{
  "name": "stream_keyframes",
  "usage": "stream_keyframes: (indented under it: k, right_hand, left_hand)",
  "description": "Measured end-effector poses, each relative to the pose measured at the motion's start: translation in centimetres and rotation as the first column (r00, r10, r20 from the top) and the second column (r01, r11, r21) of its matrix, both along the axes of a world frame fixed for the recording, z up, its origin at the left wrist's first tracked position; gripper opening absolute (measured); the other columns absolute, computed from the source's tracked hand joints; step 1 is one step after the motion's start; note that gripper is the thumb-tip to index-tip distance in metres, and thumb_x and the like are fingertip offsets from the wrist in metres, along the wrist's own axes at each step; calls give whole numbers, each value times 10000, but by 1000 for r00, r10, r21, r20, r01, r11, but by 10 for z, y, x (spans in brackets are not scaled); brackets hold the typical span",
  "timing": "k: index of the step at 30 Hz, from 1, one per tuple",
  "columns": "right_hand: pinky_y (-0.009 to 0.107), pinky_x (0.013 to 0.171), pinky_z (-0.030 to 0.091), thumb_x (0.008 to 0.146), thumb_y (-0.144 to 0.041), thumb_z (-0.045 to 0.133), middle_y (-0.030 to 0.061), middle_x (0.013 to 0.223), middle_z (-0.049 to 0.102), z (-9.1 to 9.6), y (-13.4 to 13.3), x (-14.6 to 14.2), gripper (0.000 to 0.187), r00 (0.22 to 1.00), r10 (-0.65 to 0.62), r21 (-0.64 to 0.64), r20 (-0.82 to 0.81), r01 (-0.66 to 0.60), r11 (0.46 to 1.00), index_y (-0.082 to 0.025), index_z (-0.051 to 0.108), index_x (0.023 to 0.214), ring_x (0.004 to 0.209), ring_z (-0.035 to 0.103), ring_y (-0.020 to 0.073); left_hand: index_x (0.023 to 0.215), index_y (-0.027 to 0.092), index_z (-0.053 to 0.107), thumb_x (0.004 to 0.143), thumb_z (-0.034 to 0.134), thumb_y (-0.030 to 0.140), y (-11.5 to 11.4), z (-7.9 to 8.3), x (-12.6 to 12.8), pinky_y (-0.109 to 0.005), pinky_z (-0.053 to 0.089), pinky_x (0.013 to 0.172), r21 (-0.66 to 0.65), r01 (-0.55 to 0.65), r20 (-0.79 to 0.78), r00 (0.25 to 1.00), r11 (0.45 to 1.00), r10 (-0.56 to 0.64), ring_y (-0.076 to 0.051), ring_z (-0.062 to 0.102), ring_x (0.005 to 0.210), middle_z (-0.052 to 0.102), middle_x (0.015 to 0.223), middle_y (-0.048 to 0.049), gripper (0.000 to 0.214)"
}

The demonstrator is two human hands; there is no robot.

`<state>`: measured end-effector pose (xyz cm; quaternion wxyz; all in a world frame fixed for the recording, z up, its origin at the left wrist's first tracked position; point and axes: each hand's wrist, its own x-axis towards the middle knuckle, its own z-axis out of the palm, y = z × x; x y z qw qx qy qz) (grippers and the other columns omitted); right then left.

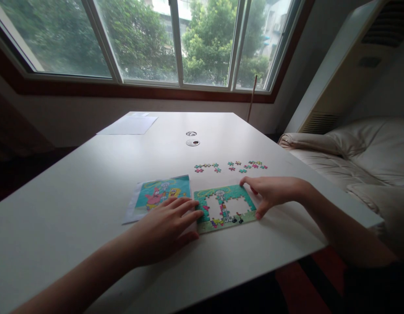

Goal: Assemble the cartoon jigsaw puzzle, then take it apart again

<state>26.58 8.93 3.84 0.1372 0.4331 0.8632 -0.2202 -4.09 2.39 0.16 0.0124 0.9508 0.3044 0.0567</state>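
A partly filled jigsaw puzzle (226,220) lies flat on the table, with two white gaps inside its green and teal border. My left hand (164,226) rests with fingers stretched out, fingertips on the puzzle's left edge. Under and behind that hand is a cartoon picture sheet (159,194), its lower part hidden. At the puzzle's right side is my right hand (273,194), the thumb at the lower corner and the index finger at the upper corner, wide apart. Several loose puzzle pieces (232,168) are spread beyond the puzzle.
The white table (80,187) reaches toward the window. White paper (128,125) lies at its far left, and two round cable-hole covers (192,142) sit near the far middle. A cream sofa (319,161) stands to the right, beside a tall appliance (345,65).
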Motion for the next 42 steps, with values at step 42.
stream_keyframes:
  k: [42]
  right_hand:
    - [327, 799, 400, 859, -305, 452, 119, 1024, 560, -22, 39, -9, 349, 978, -22, 449, -206, 114, 886, -182, 540, 1174, 899, 539, 214]
  left_hand:
    - [1192, 210, 473, 885, 464, 355, -4, 2, 4, -446, 407, 898, 24, -7, 2, 1000, 1000, 7, -280, 470, 1113, 529, 1204, -106, 340]
